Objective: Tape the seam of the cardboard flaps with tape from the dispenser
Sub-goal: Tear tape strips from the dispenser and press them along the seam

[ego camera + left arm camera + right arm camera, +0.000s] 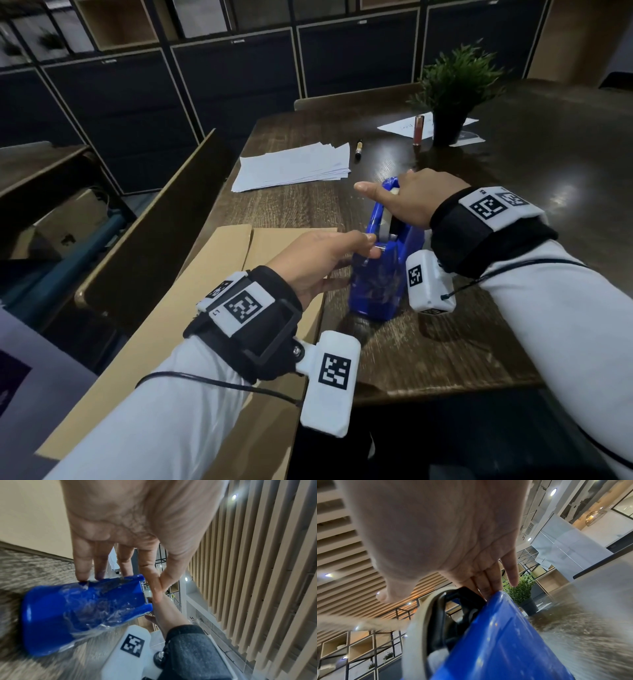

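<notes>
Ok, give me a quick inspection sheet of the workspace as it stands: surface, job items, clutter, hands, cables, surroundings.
Surface: dark wood table, glossy toward the far side.
Job's things: blue tape dispenser upright on the table; cardboard flaps lying at the table's left edge, no tape seen on the seam.
Clutter: stack of white papers, pen, small reddish tube, potted plant standing on loose sheets.
Grippers: left hand pinching at the dispenser's cutter end, thumb against forefinger; right hand resting over the roll end, thumb out straight.
Cables: thin black cords along both sleeves.
Surroundings: dark cabinets behind; a chair on the left.
</notes>
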Available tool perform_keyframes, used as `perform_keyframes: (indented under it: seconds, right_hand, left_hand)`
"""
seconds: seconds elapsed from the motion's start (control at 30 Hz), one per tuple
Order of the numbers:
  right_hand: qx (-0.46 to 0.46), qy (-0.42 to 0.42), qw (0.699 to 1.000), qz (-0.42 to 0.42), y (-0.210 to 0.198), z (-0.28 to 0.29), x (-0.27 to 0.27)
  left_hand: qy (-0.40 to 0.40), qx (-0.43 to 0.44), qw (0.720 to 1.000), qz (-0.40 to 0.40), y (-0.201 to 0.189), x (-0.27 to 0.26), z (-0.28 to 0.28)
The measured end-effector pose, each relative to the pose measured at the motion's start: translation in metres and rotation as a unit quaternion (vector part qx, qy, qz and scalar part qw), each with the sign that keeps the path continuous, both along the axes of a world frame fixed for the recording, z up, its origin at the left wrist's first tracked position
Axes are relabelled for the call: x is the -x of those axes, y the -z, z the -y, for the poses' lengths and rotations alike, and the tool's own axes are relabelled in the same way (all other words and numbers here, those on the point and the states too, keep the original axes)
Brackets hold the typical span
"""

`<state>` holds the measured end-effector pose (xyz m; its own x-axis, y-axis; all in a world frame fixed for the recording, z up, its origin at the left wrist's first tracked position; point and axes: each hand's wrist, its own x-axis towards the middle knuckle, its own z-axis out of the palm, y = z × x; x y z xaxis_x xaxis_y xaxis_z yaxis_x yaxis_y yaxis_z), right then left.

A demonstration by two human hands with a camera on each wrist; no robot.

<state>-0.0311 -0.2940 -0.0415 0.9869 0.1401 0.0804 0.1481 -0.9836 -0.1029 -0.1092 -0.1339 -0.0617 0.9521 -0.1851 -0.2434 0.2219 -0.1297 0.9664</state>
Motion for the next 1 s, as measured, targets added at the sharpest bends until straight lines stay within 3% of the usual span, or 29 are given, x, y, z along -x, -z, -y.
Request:
perform_keyframes:
  seconds: [1.0]
  right_hand:
    - [0.010, 0.015, 1.000, -0.001, -0.002, -0.003, 0.004]
  left_hand:
    - [-0.001, -0.005, 1.000, 0.025, 0.008, 0.007, 0.000]
